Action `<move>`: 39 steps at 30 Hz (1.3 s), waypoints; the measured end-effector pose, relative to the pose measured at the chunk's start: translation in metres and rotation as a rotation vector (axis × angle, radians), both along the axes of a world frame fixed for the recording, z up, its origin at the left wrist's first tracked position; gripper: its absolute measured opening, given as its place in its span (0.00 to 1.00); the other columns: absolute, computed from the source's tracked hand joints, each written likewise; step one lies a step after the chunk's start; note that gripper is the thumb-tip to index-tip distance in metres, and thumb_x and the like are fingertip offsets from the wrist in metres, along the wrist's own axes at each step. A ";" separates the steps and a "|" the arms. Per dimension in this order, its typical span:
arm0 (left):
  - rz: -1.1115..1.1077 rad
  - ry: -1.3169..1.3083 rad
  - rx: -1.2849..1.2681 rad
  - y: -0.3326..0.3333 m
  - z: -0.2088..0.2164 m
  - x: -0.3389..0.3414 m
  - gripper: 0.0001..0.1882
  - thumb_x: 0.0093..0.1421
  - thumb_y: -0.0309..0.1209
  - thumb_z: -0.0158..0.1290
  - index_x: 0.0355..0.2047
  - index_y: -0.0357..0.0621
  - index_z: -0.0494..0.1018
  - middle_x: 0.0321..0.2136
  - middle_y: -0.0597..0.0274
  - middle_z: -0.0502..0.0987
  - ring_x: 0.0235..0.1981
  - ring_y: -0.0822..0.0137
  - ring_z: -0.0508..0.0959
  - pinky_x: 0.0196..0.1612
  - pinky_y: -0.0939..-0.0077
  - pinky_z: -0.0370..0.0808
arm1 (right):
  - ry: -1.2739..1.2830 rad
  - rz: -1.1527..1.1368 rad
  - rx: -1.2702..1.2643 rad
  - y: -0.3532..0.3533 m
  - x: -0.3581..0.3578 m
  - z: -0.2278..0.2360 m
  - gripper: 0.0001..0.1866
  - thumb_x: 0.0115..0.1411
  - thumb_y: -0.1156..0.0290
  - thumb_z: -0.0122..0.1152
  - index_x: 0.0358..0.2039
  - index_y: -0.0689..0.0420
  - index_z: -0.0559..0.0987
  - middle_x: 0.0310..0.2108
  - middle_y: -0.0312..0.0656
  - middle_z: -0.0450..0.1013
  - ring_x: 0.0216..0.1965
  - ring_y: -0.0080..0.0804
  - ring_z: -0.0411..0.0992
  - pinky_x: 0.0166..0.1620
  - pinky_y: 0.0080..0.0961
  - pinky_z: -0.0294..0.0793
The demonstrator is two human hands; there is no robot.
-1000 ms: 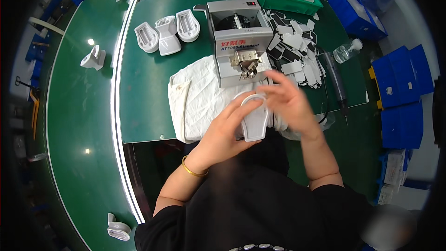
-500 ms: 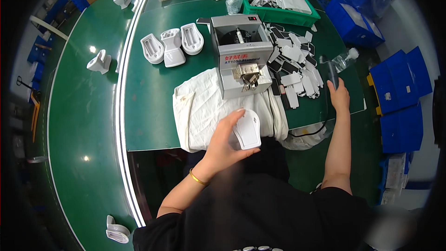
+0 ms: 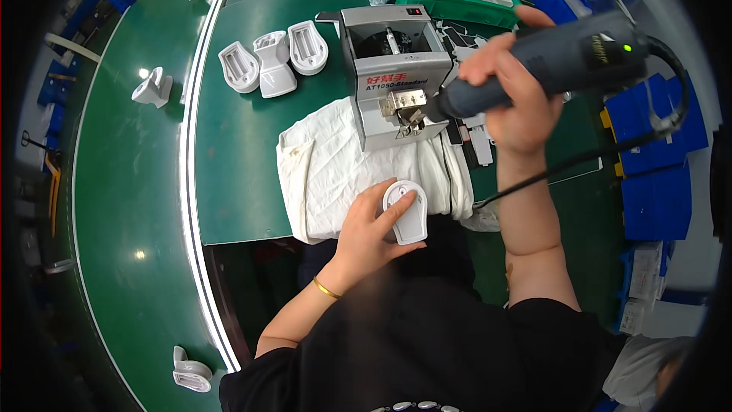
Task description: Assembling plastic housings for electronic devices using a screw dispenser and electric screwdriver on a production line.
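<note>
My left hand point(image 3: 360, 227) is closed around a white plastic housing point(image 3: 412, 223) at the table's near edge, its hollow side facing up and a finger lying across it. In my right hand point(image 3: 526, 118) is a dark electric screwdriver point(image 3: 572, 61) with a lit green light and a black cord. The screwdriver's front end is by the front of a grey screw feeder point(image 3: 374, 118); its tip is hidden or too small to make out. A folded white cloth point(image 3: 324, 168) lies under and before the feeder. Left of the feeder, three white housings point(image 3: 278, 80) sit side by side.
A green conveyor belt point(image 3: 130, 183) on the left carries several white parts point(image 3: 154, 90). Flat white and black pieces point(image 3: 479, 145) lie right of the feeder. A green crate point(image 3: 450, 11) behind holds more. Blue bins point(image 3: 659, 198) stand at the right.
My right hand has brought the screwdriver from the table's right side up and left to the feeder's front. My left hand keeps the housing, with a finger now across its hollow.
</note>
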State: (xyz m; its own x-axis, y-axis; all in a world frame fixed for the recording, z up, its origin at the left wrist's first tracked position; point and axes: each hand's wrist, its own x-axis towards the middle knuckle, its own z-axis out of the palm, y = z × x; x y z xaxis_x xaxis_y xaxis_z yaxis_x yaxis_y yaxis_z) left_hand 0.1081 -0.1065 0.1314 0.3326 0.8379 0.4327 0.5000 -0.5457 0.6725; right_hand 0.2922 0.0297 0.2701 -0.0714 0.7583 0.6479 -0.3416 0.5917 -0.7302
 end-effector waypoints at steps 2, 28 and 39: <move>-0.005 -0.061 -0.058 -0.002 -0.002 0.001 0.42 0.40 0.36 0.73 0.58 0.52 0.71 0.58 0.46 0.66 0.54 0.47 0.71 0.55 0.61 0.72 | -0.022 -0.012 -0.045 0.004 -0.015 -0.001 0.27 0.58 0.79 0.53 0.58 0.64 0.61 0.26 0.43 0.70 0.27 0.32 0.71 0.38 0.37 0.74; 0.048 -0.150 -0.002 -0.011 -0.015 0.005 0.38 0.41 0.32 0.72 0.56 0.55 0.74 0.57 0.45 0.67 0.55 0.46 0.72 0.53 0.61 0.75 | -0.465 -0.019 -0.112 -0.083 -0.023 -0.004 0.23 0.57 0.77 0.58 0.50 0.57 0.60 0.24 0.39 0.67 0.25 0.27 0.67 0.33 0.33 0.72; 0.043 -0.150 0.008 -0.010 -0.013 0.002 0.38 0.41 0.31 0.71 0.56 0.54 0.74 0.57 0.46 0.67 0.55 0.46 0.72 0.53 0.61 0.74 | -0.466 -0.001 -0.112 -0.090 -0.028 -0.003 0.23 0.55 0.77 0.61 0.49 0.61 0.62 0.25 0.38 0.71 0.27 0.23 0.69 0.38 0.26 0.71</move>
State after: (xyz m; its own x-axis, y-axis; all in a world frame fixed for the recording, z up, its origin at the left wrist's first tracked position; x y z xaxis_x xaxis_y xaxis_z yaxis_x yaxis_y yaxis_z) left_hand 0.1105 -0.1168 0.1188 0.2277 0.8463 0.4816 0.4167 -0.5317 0.7373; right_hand 0.2646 -0.0599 0.2672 -0.3337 0.8222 0.4611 0.0382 0.5005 -0.8649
